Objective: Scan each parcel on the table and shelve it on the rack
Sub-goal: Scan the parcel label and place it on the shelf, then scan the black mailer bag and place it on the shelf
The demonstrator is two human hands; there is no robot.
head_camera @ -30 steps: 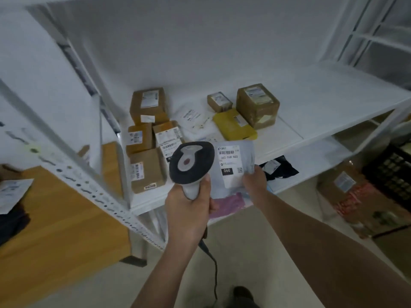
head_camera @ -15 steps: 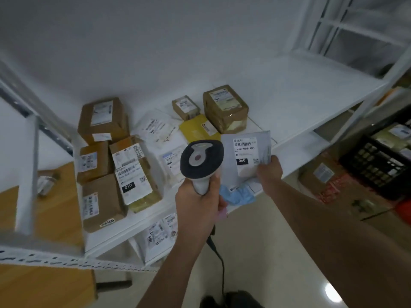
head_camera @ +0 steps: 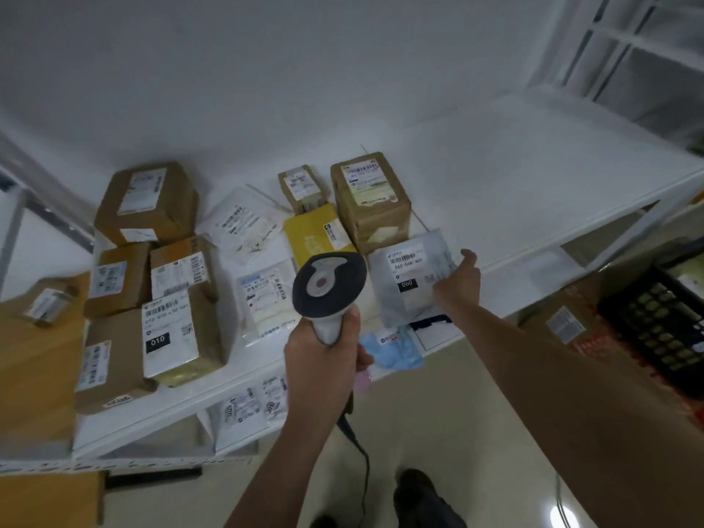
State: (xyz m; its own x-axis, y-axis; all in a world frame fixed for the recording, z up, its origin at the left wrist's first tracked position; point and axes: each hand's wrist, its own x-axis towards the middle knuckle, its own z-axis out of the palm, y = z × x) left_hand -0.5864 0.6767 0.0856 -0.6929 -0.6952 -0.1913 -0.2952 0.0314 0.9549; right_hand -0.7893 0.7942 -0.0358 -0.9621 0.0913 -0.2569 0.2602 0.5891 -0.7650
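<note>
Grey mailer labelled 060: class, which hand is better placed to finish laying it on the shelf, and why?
Right. The right hand already grips the grey mailer over the shelf; the left hand is occupied holding the scanner.

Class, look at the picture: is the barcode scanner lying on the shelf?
No, the left hand holds the barcode scanner by its handle, in front of the shelf.

A plain pale grey wall (head_camera: 304,70) rises behind everything, evenly lit. At the upper right stands a white metal frame of crossing bars (head_camera: 624,43). On the left sits a warm orange-brown wooden tabletop (head_camera: 34,375). Underfoot, the glossy cream tiled floor (head_camera: 438,413) throws back a bright round glare spot (head_camera: 562,516) of a light.
</note>
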